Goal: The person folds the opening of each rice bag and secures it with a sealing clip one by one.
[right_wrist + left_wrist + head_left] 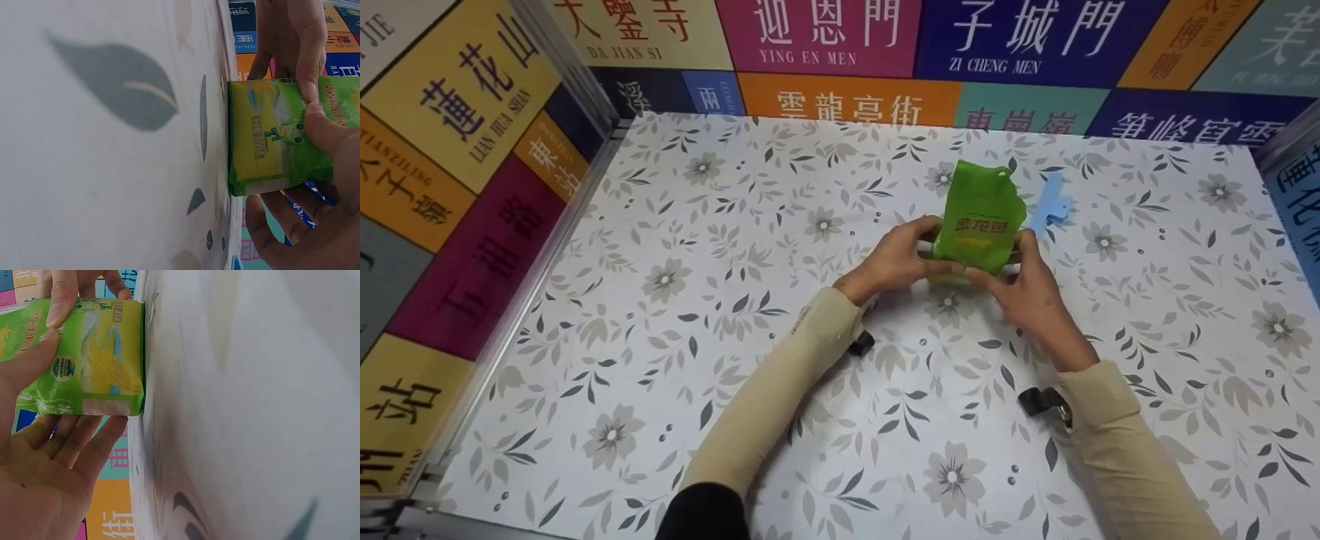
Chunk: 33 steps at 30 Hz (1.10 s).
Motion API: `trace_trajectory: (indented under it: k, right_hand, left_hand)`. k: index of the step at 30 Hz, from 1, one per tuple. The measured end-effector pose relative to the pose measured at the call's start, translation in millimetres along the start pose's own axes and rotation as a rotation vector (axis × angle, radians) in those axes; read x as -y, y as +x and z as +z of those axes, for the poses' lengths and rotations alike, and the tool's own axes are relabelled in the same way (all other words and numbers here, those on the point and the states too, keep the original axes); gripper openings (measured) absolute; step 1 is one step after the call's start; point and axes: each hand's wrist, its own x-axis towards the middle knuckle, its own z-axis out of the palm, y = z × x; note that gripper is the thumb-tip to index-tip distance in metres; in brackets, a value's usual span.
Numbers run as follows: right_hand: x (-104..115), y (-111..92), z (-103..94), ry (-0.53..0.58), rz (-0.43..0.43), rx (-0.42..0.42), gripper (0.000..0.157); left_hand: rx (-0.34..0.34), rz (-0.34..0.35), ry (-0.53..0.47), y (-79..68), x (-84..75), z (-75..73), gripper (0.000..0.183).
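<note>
A green and yellow plastic bag of rice (pixel 981 214) stands upright on the table, its crumpled top rising above both hands. My left hand (pixel 896 259) grips its left side, with the thumb across the front and the fingers round the side and back. From the other side my right hand (pixel 1027 289) holds it the same way. The two thumbs meet on the front of the bag (pixel 109 360) in the left wrist view. In the right wrist view the bag's bottom edge (pixel 232 140) is at the tabletop.
A light blue plastic sealing clip (pixel 1051 204) lies on the table just right of the bag. White cloth with grey flowers and leaves covers the table (pixel 720 315). Colourful panels with large characters (pixel 825 37) stand along the back and left edges.
</note>
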Motion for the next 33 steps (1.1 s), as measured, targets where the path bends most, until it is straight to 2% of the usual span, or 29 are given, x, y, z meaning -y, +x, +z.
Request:
trace_trajectory:
  k: [6, 20, 27, 33]
  right_hand:
    - [1.6, -2.9, 1.2, -0.008, 0.022, -0.002, 0.073]
    - [0.4, -11.9, 2.0, -0.057, 0.013, 0.003, 0.073]
    - [0.4, -17.2, 3.6, -0.032, -0.007, 0.01, 0.072]
    - [0.3, -19.2, 3.2, -0.045, -0.014, 0.005, 0.074]
  left_hand:
    - [0.001, 0.011, -0.016, -2.4, 0.4, -0.2, 0.054]
    - [0.018, 0.026, -0.036, -8.3, 2.2, 2.2, 0.055]
    - [0.021, 0.033, -0.059, -13.2, 2.0, 3.4, 0.054]
    - [0.016, 0.019, -0.03, -16.4, -0.2, 3.0, 0.052]
